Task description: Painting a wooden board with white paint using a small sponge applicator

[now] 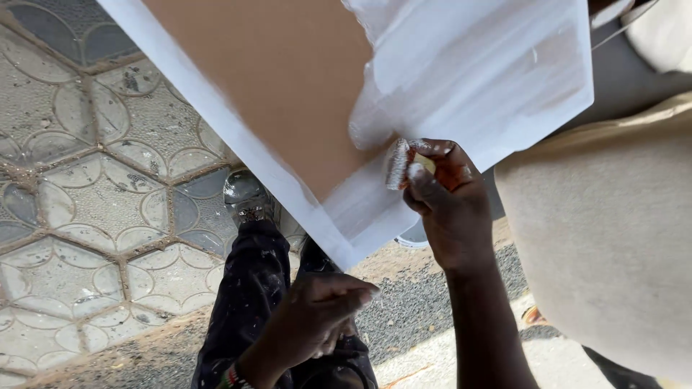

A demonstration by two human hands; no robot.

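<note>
A flat brown board [281, 79] with a white painted border tilts across the top of the head view; its right half is brushed over with wet white paint [476, 65]. My right hand [447, 202] grips a small paint-covered brush or sponge [398, 164] pressed against the board's lower edge, at the boundary of painted and bare surface. My left hand [317, 317] hovers below the board's corner with fingers curled loosely, touching nothing I can make out. My dark paint-spattered trouser leg [252, 288] shows under the board.
Patterned hexagonal paving tiles [86, 187] cover the ground at left. My shoe [245, 198] rests on them. Dark gravel [425, 302] and a pale kerb strip lie below. A beige cloth or garment [613, 238] fills the right side.
</note>
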